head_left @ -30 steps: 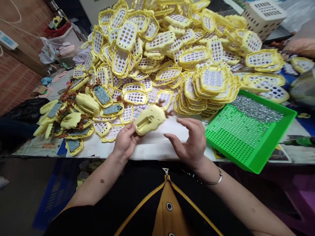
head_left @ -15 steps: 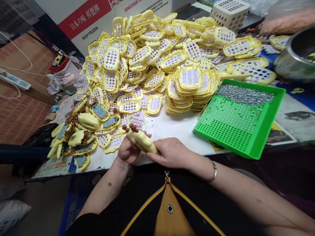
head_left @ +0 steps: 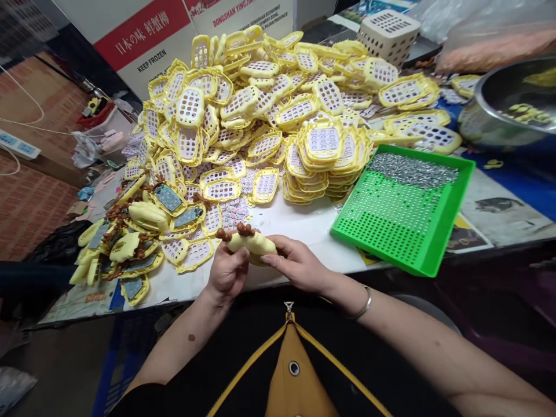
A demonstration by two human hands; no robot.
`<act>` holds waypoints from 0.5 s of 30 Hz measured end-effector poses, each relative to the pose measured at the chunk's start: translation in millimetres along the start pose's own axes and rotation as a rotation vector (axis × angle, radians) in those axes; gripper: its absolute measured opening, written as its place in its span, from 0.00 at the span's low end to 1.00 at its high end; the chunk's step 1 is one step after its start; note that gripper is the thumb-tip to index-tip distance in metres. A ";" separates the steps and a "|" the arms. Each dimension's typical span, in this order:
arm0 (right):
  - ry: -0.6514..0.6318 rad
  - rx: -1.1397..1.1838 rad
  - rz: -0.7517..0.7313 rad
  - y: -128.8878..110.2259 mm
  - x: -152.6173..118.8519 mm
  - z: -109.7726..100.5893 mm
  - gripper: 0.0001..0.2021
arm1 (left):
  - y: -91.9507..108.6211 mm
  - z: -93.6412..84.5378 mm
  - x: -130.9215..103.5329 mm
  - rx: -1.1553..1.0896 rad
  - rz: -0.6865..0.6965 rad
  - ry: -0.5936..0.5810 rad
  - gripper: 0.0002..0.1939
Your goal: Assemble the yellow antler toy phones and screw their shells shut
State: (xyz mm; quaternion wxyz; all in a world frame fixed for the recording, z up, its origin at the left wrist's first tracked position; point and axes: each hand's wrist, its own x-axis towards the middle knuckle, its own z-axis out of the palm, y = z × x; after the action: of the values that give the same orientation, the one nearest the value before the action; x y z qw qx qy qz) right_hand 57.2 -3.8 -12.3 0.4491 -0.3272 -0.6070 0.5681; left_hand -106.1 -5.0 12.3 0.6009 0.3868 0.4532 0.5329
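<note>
A yellow plastic toy phone shell with brown antler-like knobs at its left end is held above the table's front edge. My left hand grips its left end, thumb on the near side. My right hand pinches the right end between thumb and fingers. The shell's inner side is hidden from me. To the left lies a heap of similar yellow shells with brown antlers, one showing a grey circuit board. Beyond my hands, a yellow casing with a white button-hole panel lies face up.
A large pile of yellow casings fills the back, with a neat stack in front. At right sits a green perforated tray holding many small screws. Farther right stand a metal bowl and a beige basket.
The phone shell has been turned in both hands to lie more level, its broad side tilting differently. My left thumb now shows pressed on its near side. The camera view has shifted slightly.
</note>
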 end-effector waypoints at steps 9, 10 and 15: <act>-0.125 -0.202 0.063 -9.4 -4.7 -10.9 0.19 | 4.2 5.5 2.3 -0.123 -0.304 -0.120 0.25; -0.097 -0.356 -0.009 -15.1 -11.1 -19.7 0.20 | 4.2 8.0 3.4 -0.146 -0.340 -0.118 0.24; 0.639 -0.963 -0.547 -50.5 -70.5 -95.2 0.25 | -2.3 28.3 11.4 -0.252 -0.511 -0.167 0.19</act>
State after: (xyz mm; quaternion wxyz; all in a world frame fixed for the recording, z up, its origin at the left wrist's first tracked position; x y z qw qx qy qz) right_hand 177.1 -37.1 20.5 0.5396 -0.4789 -0.6918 -0.0290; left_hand -78.1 6.5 16.8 0.7942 0.2251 0.4151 0.3825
